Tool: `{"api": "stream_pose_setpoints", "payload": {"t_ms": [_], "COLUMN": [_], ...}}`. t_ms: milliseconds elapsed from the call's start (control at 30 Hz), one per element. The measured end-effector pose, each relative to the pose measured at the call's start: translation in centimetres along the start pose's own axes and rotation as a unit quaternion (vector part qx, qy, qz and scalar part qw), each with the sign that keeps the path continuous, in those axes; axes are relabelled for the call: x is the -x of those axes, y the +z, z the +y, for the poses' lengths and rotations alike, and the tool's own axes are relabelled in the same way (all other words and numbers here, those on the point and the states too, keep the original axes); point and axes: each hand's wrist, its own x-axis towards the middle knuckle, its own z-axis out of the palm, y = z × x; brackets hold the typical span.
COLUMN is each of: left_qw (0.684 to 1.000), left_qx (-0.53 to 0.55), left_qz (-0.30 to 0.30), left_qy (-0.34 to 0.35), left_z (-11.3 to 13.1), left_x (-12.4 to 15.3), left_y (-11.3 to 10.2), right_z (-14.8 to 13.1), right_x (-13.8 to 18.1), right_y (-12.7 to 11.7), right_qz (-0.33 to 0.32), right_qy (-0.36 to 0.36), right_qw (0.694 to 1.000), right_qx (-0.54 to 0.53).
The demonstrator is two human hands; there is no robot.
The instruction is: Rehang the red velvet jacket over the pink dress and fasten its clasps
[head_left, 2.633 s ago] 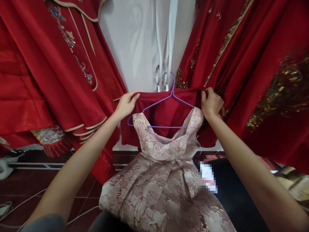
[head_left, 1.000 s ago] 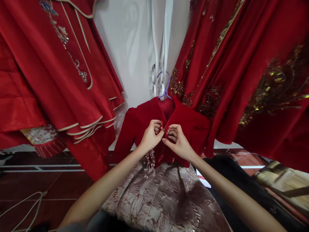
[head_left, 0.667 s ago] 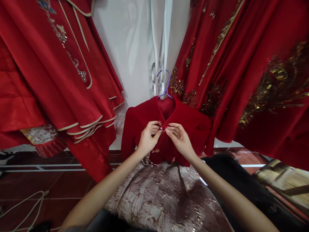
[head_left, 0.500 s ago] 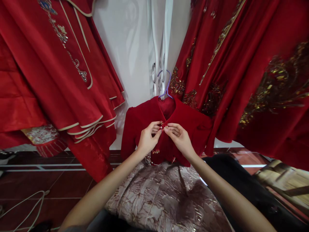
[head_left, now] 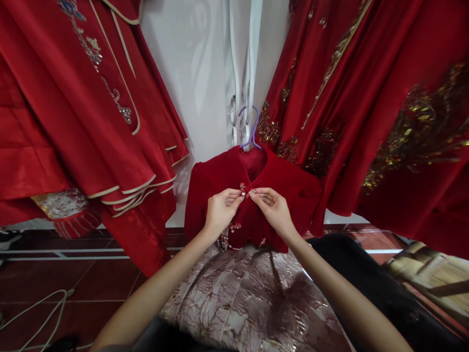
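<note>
A dark red jacket (head_left: 220, 173) hangs on a purple hanger (head_left: 255, 128), its collar making a V. Beaded frog fasteners run down its front. My left hand (head_left: 222, 210) pinches the fastener (head_left: 242, 189) on the left front edge between thumb and fingers. Close beside it, my right hand (head_left: 274, 208) pinches the matching fastener (head_left: 251, 192) on the right edge. The fingertips nearly meet just below the collar. Lower down sits another beaded fastener (head_left: 235, 227), which is undone. Below the jacket spreads a pinkish brocade skirt (head_left: 252, 298) with a metallic sheen.
Red garments (head_left: 120, 161) with pale piping hang at left. More red gowns (head_left: 351, 122) with gold sequins hang at right. Behind stands a white panel (head_left: 183, 73) with curved bars. A pale cable (head_left: 54, 318) lies on the dark tiled floor (head_left: 98, 278). Black fabric (head_left: 359, 274) lies at right.
My left hand has shifted slightly left and down with its fastener, widening the small gap between the two. My right hand keeps its pinch almost in place.
</note>
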Motion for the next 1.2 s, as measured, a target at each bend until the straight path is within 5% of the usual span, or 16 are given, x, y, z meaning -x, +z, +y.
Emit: {"api": "stream_pose_setpoints", "payload": {"t_ms": [267, 500, 1200], "left_qw": [0.975, 0.961, 0.926], "left_qx": [-0.167, -0.18, -0.272], "left_qz": [-0.085, -0.133, -0.184], "left_qy": [0.119, 0.162, 0.185], "left_z": [1.9, 2.8, 3.9], "left_x": [-0.6, -1.0, -2.8], "left_y": [-0.7, -1.2, -1.4], "right_z": [-0.3, -0.4, -1.2], "right_x": [0.2, 0.1, -0.3], "right_y": [0.3, 0.3, -0.8], "right_qz": [0.012, 0.012, -0.008], "right_qy": [-0.048, -0.102, -0.096], "right_qw": [0.999, 0.993, 0.994], "right_qx": [0.017, 0.05, 0.047]}}
